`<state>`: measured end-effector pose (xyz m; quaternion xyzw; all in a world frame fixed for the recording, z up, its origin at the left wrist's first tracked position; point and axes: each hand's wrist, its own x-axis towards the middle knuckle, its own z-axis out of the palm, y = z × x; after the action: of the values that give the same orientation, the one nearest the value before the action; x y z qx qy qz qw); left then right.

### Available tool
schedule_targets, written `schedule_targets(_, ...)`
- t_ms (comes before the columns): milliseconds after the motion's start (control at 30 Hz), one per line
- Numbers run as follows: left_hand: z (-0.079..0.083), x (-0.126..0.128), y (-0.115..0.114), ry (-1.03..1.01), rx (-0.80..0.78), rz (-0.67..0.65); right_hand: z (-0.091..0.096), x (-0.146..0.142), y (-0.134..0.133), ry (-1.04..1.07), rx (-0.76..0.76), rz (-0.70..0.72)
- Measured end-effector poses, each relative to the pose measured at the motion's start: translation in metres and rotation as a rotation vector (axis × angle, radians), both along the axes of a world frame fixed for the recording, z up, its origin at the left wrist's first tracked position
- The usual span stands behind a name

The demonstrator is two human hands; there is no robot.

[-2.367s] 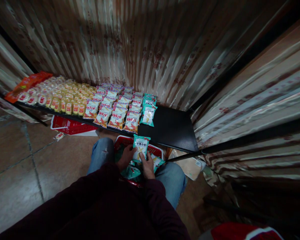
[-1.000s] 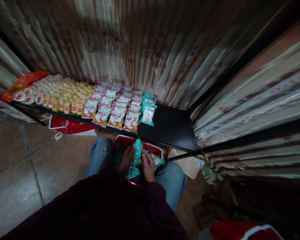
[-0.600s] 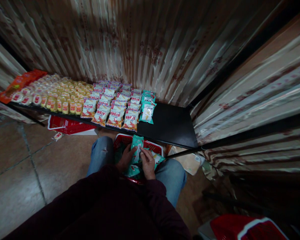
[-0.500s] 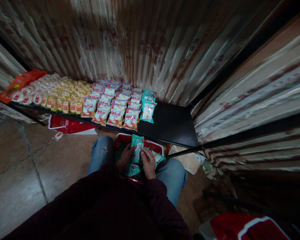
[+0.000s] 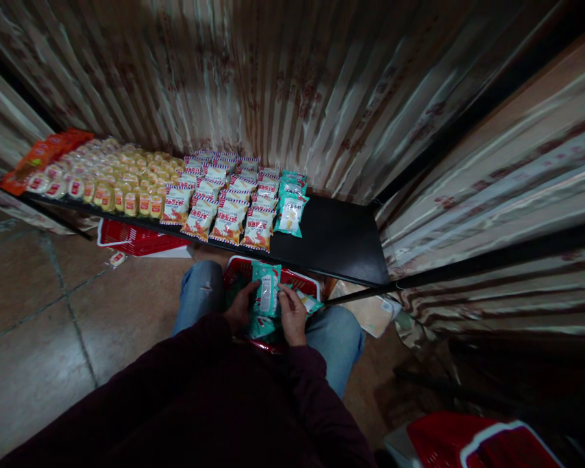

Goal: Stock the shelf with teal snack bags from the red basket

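Note:
Between my hands is a teal snack bag (image 5: 267,292), its white label panel facing up. My left hand (image 5: 240,308) grips its left edge, and my right hand (image 5: 292,314) pinches its right edge. Below it, a red basket (image 5: 237,261) stands between my knees with more teal bags (image 5: 262,327) in it. On the black shelf (image 5: 344,240) ahead, a short column of teal bags (image 5: 291,214) stands beside rows of white-and-orange snack bags (image 5: 231,220).
Small yellow-wrapped snacks (image 5: 130,203), white-wrapped ones (image 5: 56,188) and orange packs (image 5: 39,162) fill the shelf's left part. One red basket (image 5: 136,238) sits beneath the shelf, another (image 5: 448,435) at lower right. A small packet (image 5: 117,259) lies on the floor. Curtains hang behind.
The teal bag has turned so its label panel shows more fully. My right hand has moved from over its front to its right edge.

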<state>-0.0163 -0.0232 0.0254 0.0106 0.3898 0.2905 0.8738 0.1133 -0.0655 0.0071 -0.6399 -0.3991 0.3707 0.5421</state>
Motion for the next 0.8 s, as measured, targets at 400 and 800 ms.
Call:
schedule_targets(400, -0.008, 0.004, -0.011, -0.033, 0.046, 0.010, -0.009, 0.001, -0.009, -0.020, -0.109, -0.004)
schedule_targets(800, -0.028, 0.008, -0.013, 0.511, 0.728, 0.164, 0.005, 0.001, -0.017, 0.307, -0.253, 0.053)
